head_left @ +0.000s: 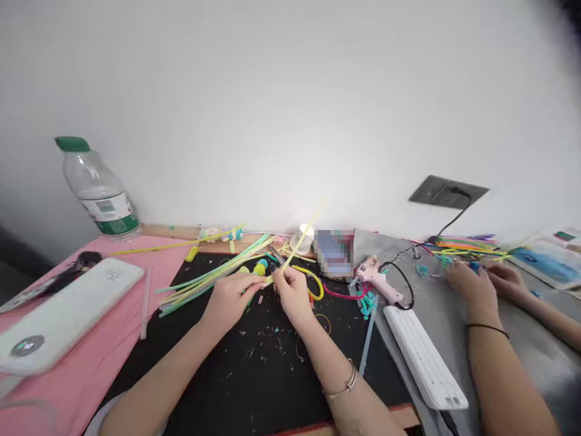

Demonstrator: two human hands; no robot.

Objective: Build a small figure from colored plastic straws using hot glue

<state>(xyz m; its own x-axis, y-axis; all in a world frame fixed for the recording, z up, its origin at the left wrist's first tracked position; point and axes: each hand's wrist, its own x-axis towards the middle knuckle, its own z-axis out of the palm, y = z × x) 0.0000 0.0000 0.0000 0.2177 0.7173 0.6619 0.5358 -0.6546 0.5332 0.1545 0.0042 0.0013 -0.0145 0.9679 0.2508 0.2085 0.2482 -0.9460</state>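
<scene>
Over the black mat (pixel 267 375), my left hand (pixel 231 298) and my right hand (pixel 293 295) meet close together with fingers pinched. Both hold a thin yellow pipe cleaner (pixel 294 247), whose free end slants up and right past my right hand. The part between the fingertips is mostly covered. Just behind my left fingers lies a small yellow-green and teal piece (pixel 260 267). A bundle of green and yellow pipe cleaners (pixel 213 277) spreads out left of my hands. Scissors (pixel 278 254), partly hidden, lie behind my right hand.
Behind stand a white cup (pixel 303 238) and a blurred-out screen (pixel 334 253). To the right are a pink glue gun (pixel 379 280) and a power strip (pixel 424 357); further right, another person's hands (pixel 472 284) work. A power bank (pixel 72 312) and a bottle (pixel 100 194) are left.
</scene>
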